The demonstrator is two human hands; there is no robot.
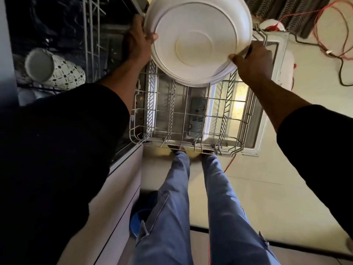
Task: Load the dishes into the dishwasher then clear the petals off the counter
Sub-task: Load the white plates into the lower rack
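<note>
Directly above the pulled-out lower rack [170, 111], we hold a white bowl [196, 41] by its rim, our left hand [140, 41] clasping one edge and our right hand [252, 62] pinching the other. A patterned mug [57, 70] lies in the dark dishwasher interior at left; a red cable [324, 25] trails across the floor. Our leg half-hides a blue object [137, 220] we cannot identify.

The person wears a black top whose left sleeve [57, 150] and right sleeve [321, 142] stop partway up the arms, and blue trousers [172, 207] with sewn lines down the legs, while the left hand [139, 43] and right hand [254, 63] are bare
</note>
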